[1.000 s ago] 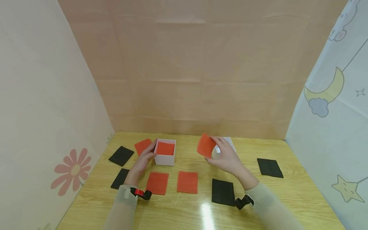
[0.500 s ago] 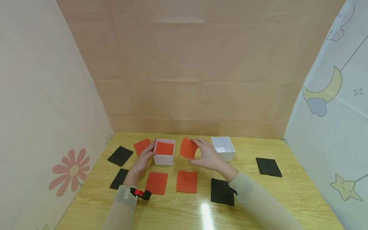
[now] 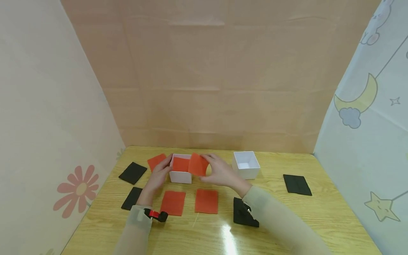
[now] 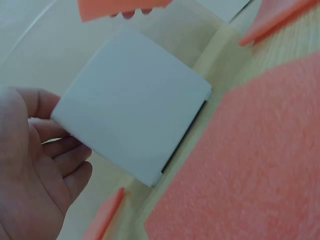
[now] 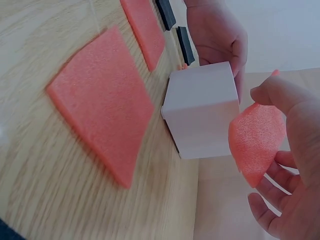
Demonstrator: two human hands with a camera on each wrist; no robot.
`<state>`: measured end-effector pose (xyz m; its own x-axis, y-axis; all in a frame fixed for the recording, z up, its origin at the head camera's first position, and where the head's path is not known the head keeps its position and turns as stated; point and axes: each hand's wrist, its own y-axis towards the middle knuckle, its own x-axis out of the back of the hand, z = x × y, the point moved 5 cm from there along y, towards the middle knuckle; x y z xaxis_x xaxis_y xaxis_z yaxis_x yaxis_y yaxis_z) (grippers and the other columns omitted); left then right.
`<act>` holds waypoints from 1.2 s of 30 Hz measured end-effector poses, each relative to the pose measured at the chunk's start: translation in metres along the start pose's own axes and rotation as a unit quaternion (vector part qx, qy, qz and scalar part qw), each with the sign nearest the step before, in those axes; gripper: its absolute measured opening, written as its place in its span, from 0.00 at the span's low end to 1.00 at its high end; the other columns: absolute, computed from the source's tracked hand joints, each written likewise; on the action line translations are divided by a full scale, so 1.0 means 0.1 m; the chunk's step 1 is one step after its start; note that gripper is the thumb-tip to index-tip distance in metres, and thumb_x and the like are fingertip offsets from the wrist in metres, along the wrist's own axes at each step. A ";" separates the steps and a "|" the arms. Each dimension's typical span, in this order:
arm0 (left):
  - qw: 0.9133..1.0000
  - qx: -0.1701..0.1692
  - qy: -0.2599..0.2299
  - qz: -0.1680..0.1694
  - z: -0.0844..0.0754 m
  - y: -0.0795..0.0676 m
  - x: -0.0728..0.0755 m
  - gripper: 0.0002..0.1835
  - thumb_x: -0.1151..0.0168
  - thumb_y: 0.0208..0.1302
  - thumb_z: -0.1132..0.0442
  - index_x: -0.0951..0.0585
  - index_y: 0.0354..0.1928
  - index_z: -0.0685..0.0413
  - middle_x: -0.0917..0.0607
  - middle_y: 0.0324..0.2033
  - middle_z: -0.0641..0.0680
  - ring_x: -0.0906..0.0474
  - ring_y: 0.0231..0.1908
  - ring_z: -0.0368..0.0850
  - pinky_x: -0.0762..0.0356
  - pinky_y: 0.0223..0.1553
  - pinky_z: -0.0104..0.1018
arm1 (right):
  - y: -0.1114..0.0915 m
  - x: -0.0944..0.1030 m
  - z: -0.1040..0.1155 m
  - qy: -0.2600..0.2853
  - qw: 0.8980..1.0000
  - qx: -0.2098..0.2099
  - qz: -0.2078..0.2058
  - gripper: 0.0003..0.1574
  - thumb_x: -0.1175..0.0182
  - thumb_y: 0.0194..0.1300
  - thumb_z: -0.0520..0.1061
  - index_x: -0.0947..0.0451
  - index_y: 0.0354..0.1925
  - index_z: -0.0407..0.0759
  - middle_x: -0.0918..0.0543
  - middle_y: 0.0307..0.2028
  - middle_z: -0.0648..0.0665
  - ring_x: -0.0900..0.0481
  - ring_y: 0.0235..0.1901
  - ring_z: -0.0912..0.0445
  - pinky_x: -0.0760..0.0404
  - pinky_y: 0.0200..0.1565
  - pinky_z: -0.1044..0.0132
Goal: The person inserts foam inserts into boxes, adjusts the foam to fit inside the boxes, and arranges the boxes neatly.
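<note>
My right hand (image 3: 220, 171) pinches a bent orange-red foam square (image 3: 197, 164) between thumb and fingers, overlapping the right rim of a white box (image 3: 181, 177) in the head view. Another orange-red square (image 3: 180, 164) lies inside that box. At the box's left side is my left hand (image 3: 158, 177), thumb near the front rim and fingers toward the back, holding it. The left wrist view has its curled fingers (image 4: 70, 160) against the box edge. From the right wrist, the held square (image 5: 257, 140) curves beside the box wall.
A second white box (image 3: 246, 166) stands open-topped to the right, nothing showing inside. Flat red squares (image 3: 206, 201) lie in front and one (image 3: 156, 161) behind the left hand. Black squares (image 3: 132, 173) lie left, and others (image 3: 297, 184) right, one partly under the right forearm.
My right hand has carried the orange-red foam square leftward, from in front of the right box to the left box's rim. The left hand stays at its box.
</note>
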<state>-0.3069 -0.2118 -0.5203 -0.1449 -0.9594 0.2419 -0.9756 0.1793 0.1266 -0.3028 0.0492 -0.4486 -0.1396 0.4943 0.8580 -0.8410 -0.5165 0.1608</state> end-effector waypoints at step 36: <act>0.997 -0.028 -0.043 0.058 0.03 0.01 0.00 0.33 0.55 0.84 0.68 0.46 0.86 0.53 0.45 0.84 0.55 0.52 0.83 0.58 0.53 0.80 0.62 | 0.69 -0.11 0.44 -0.056 0.996 -0.015 0.064 0.54 0.29 0.66 0.64 0.35 0.82 0.48 0.33 0.79 0.40 0.30 0.73 0.41 0.22 0.66 0.42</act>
<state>-0.3084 -0.2127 -0.5230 -0.2713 -0.9464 0.1754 -0.9412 0.2989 0.1575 -0.3365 -0.0221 -0.4254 -0.1892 0.3437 0.9198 -0.8353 -0.5487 0.0332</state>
